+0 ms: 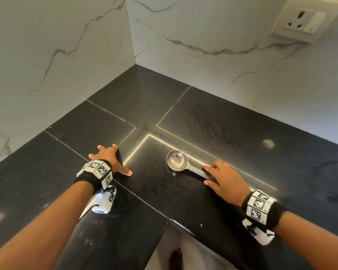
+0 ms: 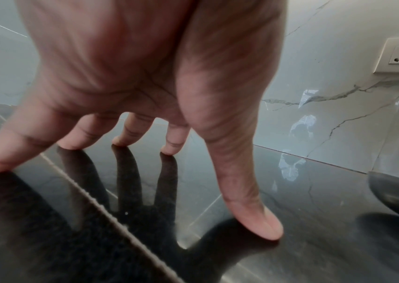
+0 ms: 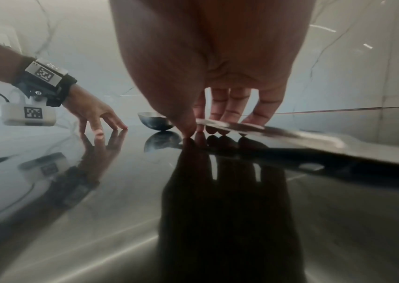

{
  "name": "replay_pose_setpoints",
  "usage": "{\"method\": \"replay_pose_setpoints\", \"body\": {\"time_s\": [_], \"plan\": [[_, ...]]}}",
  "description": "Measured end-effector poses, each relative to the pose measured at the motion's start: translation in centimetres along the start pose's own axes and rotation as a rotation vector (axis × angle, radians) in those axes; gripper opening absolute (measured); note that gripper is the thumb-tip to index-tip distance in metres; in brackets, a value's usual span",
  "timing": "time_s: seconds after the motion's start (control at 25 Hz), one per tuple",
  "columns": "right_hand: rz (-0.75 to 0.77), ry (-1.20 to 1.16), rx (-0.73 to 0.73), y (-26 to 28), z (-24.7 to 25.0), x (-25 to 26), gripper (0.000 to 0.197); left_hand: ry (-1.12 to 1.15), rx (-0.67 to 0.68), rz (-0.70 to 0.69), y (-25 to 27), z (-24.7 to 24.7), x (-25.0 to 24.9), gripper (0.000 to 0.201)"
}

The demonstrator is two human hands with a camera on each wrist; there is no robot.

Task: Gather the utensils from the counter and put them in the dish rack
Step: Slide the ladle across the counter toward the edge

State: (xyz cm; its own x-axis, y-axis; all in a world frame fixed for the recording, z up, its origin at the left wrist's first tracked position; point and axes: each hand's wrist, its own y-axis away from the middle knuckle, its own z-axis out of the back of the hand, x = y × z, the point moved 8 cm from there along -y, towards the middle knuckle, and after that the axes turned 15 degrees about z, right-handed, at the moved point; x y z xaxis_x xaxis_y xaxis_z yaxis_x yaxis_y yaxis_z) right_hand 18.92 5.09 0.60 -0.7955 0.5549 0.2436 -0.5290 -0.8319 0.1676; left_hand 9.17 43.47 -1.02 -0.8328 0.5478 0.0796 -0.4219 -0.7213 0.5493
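Observation:
A steel ladle lies on the black counter, bowl to the left and handle running right toward me. My right hand is over the handle. In the right wrist view the thumb stands on the near side and the fingers reach down the far side, pinching the handle while the ladle's bowl rests on the counter. My left hand stands to the left of the ladle, spread fingertips on the stone, holding nothing. The ladle's bowl shows dark at the right edge of the left wrist view.
Marble walls meet in a corner behind the counter. A wall socket sits high on the right wall. The counter's front edge steps inward just below my hands. No dish rack is in view.

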Motion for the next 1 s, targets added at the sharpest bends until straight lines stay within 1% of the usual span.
{"method": "replay_pose_setpoints", "body": {"time_s": [0.04, 0.12, 0.16, 0.2, 0.24, 0.28, 0.32, 0.4, 0.48, 0.52, 0.6, 0.68, 0.76, 0.84, 0.92, 1.0], "plan": [[-0.005, -0.022, -0.001, 0.6, -0.3, -0.4, 0.046, -0.016, -0.02, -0.008, 0.5, 0.4, -0.2, 0.127], [-0.075, -0.112, -0.042, 3.0, -0.3, -2.0, 0.035, -0.022, -0.054, -0.032, 1.8, 1.2, -0.6, 0.118], [-0.122, -0.153, -0.079, 5.3, 0.3, -3.2, 0.032, -0.022, -0.069, -0.061, 2.8, 1.6, -1.8, 0.108], [-0.127, -0.159, -0.107, 6.1, 1.2, -3.5, 0.031, -0.012, -0.074, -0.067, 3.3, 2.1, -1.7, 0.096], [-0.147, -0.136, -0.133, 7.9, 2.4, -4.5, 0.031, -0.011, -0.088, -0.102, 4.4, 2.5, -3.0, 0.085], [-0.187, -0.114, -0.159, 10.8, 3.9, -5.7, 0.031, -0.02, -0.107, -0.157, 6.2, 2.5, -5.4, 0.075], [-0.217, -0.095, -0.201, 13.7, 5.8, -7.1, 0.03, -0.022, -0.134, -0.222, 8.1, 2.4, -8.2, 0.071], [-0.259, -0.043, -0.288, 19.7, 10.1, -9.4, 0.029, -0.016, -0.164, -0.388, 13.1, 2.1, -15.1, 0.066], [-0.33, 0.015, -0.365, 26.0, 15.0, -11.6, 0.031, 0.01, -0.177, -0.604, 20.0, 1.0, -22.7, 0.058], [-0.361, 0.049, -0.397, 28.3, 17.5, -12.4, 0.032, 0.038, -0.17, -0.701, 23.6, 0.6, -25.7, 0.054], [-0.439, 0.118, -0.474, 34.9, 23.0, -14.2, 0.031, 0.097, -0.141, -0.899, 32.5, -0.7, -32.1, 0.047], [-0.481, 0.182, -0.549, 41.9, 27.9, -16.1, 0.034, 0.151, -0.06, -1.09, 41.9, -2.2, -37.4, 0.045], [-0.523, 0.253, -0.565, 49.0, 31.8, -17.9, 0.035, 0.193, 0.041, -1.248, 51.1, -4.2, -41.7, 0.046], [-0.575, 0.315, -0.54, 56.0, 34.2, -20.3, 0.032, 0.25, 0.113, -1.326, 59.2, -6.1, -45.4, 0.052], [-0.602, 0.352, -0.53, 62.0, 35.8, -22.8, 0.031, 0.315, 0.158, -1.339, 65.0, -7.4, -48.4, 0.064], [-0.646, 0.337, -0.547, 68.8, 36.4, -26.2, 0.032, 0.368, 0.19, -1.308, 69.5, -8.8, -51.6, 0.072]]}}
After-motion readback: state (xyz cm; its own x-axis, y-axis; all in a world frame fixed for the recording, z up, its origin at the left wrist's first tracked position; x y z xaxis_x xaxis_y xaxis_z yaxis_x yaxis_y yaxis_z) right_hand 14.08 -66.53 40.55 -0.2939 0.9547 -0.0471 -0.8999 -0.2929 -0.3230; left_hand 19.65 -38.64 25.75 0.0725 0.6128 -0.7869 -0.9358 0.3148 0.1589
